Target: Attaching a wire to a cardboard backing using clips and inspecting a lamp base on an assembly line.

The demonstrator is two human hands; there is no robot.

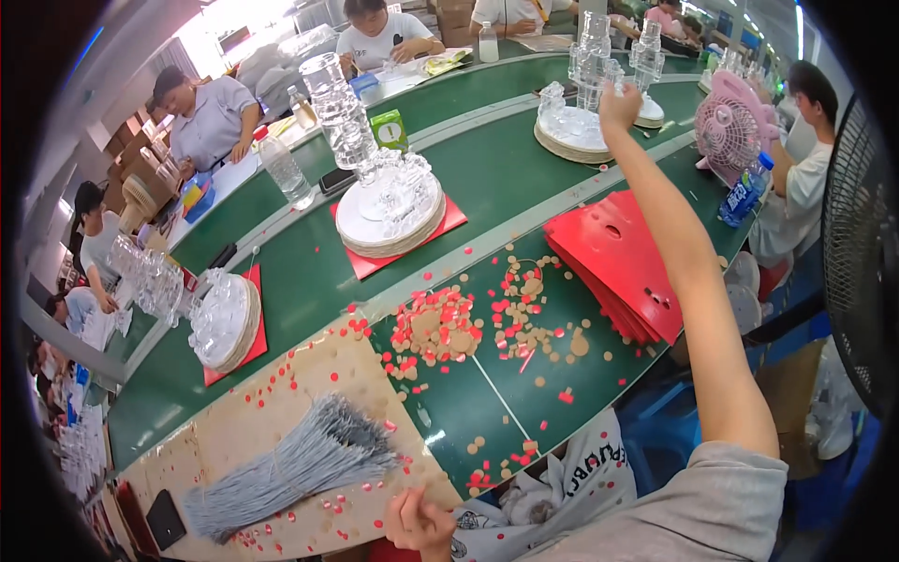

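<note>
My right arm stretches far across the green bench. My right hand (620,107) is closed at the side of a clear plastic tower (590,70), which stands on a round white base (569,131). The fingertips partly hide where they meet the plastic. Low in the view, my left hand (419,520) hangs loosely curled by the cardboard's edge; whether anything is in its fingers is hidden. Beside it on the cardboard (225,440) lies a bundle of grey wire ties (295,464). Red and tan paper cut-outs (435,328) are heaped on the bench between my hands.
A stack of red cards (613,253) lies under my right forearm. Two more towers stand on red cards, at centre (389,206) and left (225,323). A pink fan (735,126), blue-capped bottle (746,192) and black fan (862,244) are at right. Several people work around.
</note>
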